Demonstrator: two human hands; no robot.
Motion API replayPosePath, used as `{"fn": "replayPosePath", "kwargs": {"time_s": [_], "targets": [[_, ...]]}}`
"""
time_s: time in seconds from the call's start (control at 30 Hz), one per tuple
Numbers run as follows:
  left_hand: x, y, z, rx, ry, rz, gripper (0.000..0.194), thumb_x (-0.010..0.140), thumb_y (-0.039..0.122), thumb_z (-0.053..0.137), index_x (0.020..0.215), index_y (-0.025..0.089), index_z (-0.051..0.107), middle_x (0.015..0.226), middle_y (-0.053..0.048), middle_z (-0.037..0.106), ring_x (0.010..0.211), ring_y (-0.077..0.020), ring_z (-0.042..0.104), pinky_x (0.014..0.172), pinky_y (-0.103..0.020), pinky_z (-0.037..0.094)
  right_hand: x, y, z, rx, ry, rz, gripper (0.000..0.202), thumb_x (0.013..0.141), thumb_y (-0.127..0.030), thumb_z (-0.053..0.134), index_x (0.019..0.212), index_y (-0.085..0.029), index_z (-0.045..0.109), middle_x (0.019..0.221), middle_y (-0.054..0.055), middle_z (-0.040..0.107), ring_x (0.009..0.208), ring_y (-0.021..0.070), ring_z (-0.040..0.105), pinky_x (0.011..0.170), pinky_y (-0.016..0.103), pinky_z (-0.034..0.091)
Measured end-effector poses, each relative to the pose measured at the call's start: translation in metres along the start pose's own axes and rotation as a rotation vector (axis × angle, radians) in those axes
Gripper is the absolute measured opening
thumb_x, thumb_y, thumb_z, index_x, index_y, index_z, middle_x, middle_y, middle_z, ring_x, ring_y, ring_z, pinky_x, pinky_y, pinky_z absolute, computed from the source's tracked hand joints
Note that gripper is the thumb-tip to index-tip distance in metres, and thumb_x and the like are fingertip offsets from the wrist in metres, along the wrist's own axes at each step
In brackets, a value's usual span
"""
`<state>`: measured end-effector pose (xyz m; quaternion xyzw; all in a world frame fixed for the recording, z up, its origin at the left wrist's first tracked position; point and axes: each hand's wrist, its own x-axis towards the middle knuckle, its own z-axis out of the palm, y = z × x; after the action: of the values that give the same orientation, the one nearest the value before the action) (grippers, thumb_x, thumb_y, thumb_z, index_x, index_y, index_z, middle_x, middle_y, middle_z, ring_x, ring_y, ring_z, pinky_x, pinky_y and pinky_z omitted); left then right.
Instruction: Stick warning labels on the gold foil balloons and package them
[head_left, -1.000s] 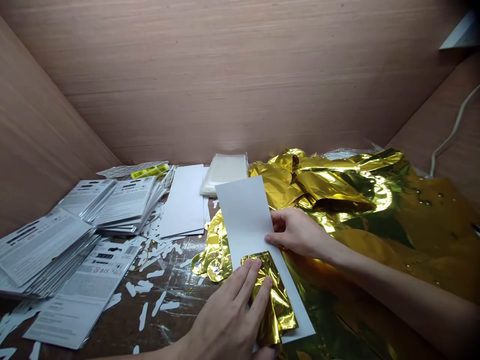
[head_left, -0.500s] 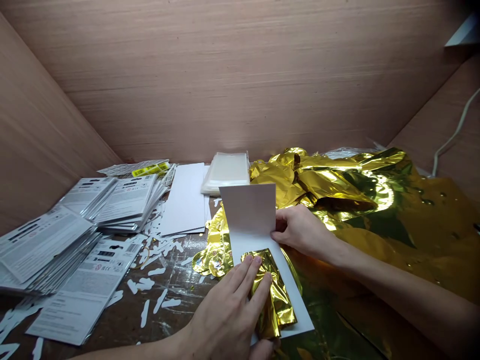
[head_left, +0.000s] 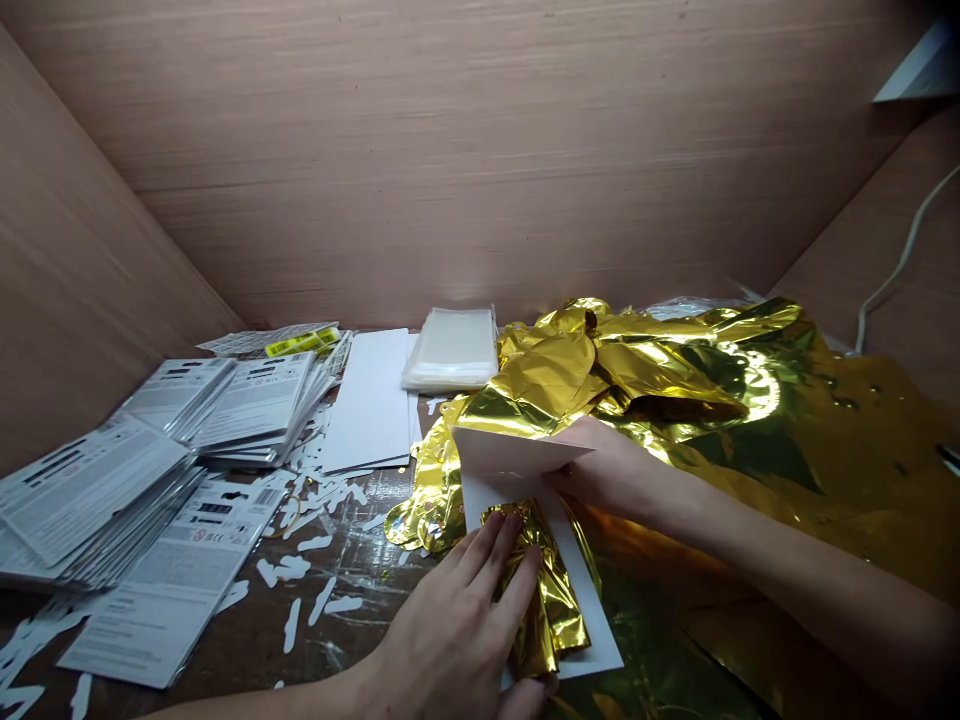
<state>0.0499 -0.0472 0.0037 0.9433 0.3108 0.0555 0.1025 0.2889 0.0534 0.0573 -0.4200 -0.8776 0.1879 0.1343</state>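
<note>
A white card (head_left: 589,640) lies near the front, its far half folded up and tilting toward me. On its lower half rests a folded gold foil piece (head_left: 562,610). My left hand (head_left: 465,610) presses down on the foil with its fingers spread, the thumb at the foil's near edge. My right hand (head_left: 600,460) grips the right edge of the card's raised half; its fingertips are partly hidden behind the card. Another gold foil shape (head_left: 439,480) lies flat just left of the card.
Stacks of packaged cards (head_left: 97,490) stand at the left, with white paper scraps (head_left: 292,620) beside them. Behind are white cards (head_left: 371,400), clear bags (head_left: 454,350) and a yellow label strip (head_left: 304,341). Large gold foil sheets (head_left: 840,450) cover the right side.
The card's far half has been folded down toward me by my right hand, which moved slightly with it. My left hand stays on the foil.
</note>
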Motion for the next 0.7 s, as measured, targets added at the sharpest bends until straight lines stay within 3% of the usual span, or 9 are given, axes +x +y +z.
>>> {"fn": "replayPosePath", "kwargs": {"time_s": [0.2, 0.4, 0.57, 0.63, 0.7], "targets": [[-0.001, 0.000, 0.001, -0.024, 0.006, -0.027, 0.086, 0.091, 0.059, 0.059, 0.159, 0.012, 0.035, 0.167, -0.023, 0.029, 0.156, -0.0411, 0.023, 0.124, -0.053, 0.036, -0.001, -0.006, -0.007, -0.035, -0.076, -0.008, 0.017, 0.076, -0.011, 0.050, 0.061, -0.017, 0.046, 0.060, -0.003, 0.041, 0.060, 0.0114, 0.029, 0.054, 0.028, 0.018], [0.000, 0.002, -0.002, -0.029, 0.008, -0.031, 0.084, 0.091, 0.058, 0.058, 0.159, 0.012, 0.037, 0.165, -0.022, 0.035, 0.156, -0.0402, 0.026, 0.124, -0.053, 0.037, 0.000, 0.006, -0.004, -0.082, -0.117, -0.106, 0.016, 0.079, -0.011, 0.051, 0.064, -0.017, 0.054, 0.064, -0.001, 0.050, 0.061, 0.0122, 0.030, 0.058, 0.029, 0.021], [-0.001, 0.003, -0.006, -0.027, 0.024, 0.005, 0.081, 0.092, 0.054, 0.058, 0.157, 0.009, 0.039, 0.162, -0.019, 0.042, 0.157, -0.0373, 0.025, 0.127, -0.050, 0.032, -0.004, 0.009, -0.012, -0.113, -0.204, -0.190, 0.016, 0.088, -0.013, 0.051, 0.079, -0.018, 0.064, 0.075, 0.001, 0.062, 0.068, 0.0146, 0.047, 0.064, 0.028, 0.028], [-0.001, 0.005, -0.010, -0.046, 0.059, 0.005, 0.083, 0.090, 0.052, 0.061, 0.157, 0.008, 0.038, 0.160, -0.019, 0.044, 0.154, -0.0370, 0.031, 0.127, -0.050, 0.034, -0.006, 0.006, -0.014, -0.123, -0.229, -0.170, 0.019, 0.090, -0.014, 0.052, 0.079, -0.020, 0.065, 0.076, 0.002, 0.064, 0.072, 0.0160, 0.052, 0.066, 0.029, 0.031], [0.000, 0.007, -0.015, -0.103, 0.094, 0.015, 0.073, 0.085, 0.045, 0.067, 0.149, 0.014, 0.047, 0.153, -0.016, 0.053, 0.146, -0.0348, 0.045, 0.123, -0.049, 0.040, -0.009, 0.003, -0.014, -0.137, -0.222, -0.120, 0.022, 0.090, -0.014, 0.053, 0.074, -0.020, 0.066, 0.075, 0.002, 0.066, 0.073, 0.0164, 0.055, 0.068, 0.029, 0.034]]}}
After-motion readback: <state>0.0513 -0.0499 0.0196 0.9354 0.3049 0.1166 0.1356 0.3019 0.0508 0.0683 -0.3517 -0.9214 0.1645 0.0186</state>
